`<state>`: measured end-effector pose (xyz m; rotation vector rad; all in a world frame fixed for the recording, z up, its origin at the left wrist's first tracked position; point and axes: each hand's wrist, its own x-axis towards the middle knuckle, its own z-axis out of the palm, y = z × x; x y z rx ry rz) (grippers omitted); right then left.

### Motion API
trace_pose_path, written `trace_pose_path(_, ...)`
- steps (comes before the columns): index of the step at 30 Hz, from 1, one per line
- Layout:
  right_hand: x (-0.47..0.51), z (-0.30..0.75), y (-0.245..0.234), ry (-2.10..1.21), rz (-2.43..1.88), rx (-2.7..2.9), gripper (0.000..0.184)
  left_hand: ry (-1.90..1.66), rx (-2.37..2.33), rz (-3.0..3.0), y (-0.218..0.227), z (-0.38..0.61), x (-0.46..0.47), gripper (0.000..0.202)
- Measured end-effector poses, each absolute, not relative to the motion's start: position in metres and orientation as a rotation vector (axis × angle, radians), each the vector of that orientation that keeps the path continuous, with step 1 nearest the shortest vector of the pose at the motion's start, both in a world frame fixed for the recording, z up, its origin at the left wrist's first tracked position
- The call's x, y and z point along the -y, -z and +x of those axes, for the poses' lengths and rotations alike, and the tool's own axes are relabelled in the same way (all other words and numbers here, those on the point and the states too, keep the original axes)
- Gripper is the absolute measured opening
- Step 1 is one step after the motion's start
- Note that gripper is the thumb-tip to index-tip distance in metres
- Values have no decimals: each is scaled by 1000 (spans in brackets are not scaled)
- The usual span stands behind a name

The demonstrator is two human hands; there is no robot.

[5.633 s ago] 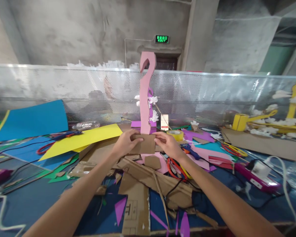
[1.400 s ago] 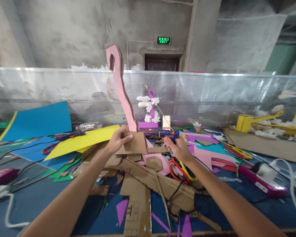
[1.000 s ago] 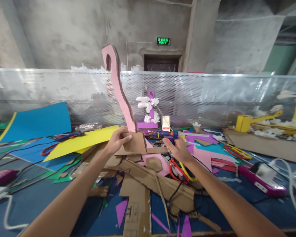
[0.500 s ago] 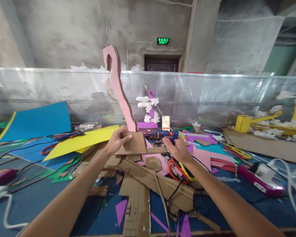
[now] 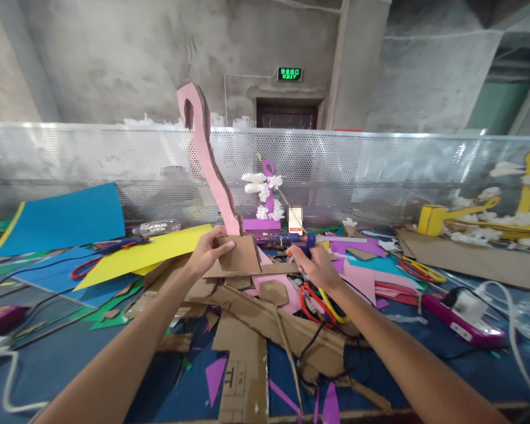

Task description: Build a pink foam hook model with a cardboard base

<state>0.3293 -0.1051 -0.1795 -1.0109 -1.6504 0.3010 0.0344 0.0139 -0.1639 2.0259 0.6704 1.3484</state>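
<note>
My left hand (image 5: 208, 252) is closed on a small cardboard box (image 5: 239, 255), thumb across its near face. A tall pink hook-shaped cardboard piece (image 5: 212, 171) rises from the box, leaning to the left. In my right hand (image 5: 315, 263) is a blue glue gun (image 5: 302, 240), its nozzle aimed left at the box's upper right side and a pale glue stick (image 5: 342, 239) poking out at the back. Whether the nozzle touches the box I cannot tell. Red-handled scissors (image 5: 313, 303) and a yellow-handled pair lie under my right wrist.
Cardboard scraps (image 5: 282, 324) cover the middle of the blue table. Yellow sheet (image 5: 150, 256) and blue sheet (image 5: 66, 218) lie left. A purple power strip (image 5: 463, 321) with a white plug is at right. Behind stand a purple hook model (image 5: 268, 194) with white tufts and a perforated metal screen (image 5: 357, 171).
The whole view has shifted slightly, with things sitting a little further left. The pink piece leans a touch more to the left. Both hands keep their holds.
</note>
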Motion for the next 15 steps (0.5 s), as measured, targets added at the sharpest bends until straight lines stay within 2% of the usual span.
trace_pose_path(15, 110, 328, 173, -206, -1041, 1659, 54, -1345, -670, 1992, 165, 33, -15, 32)
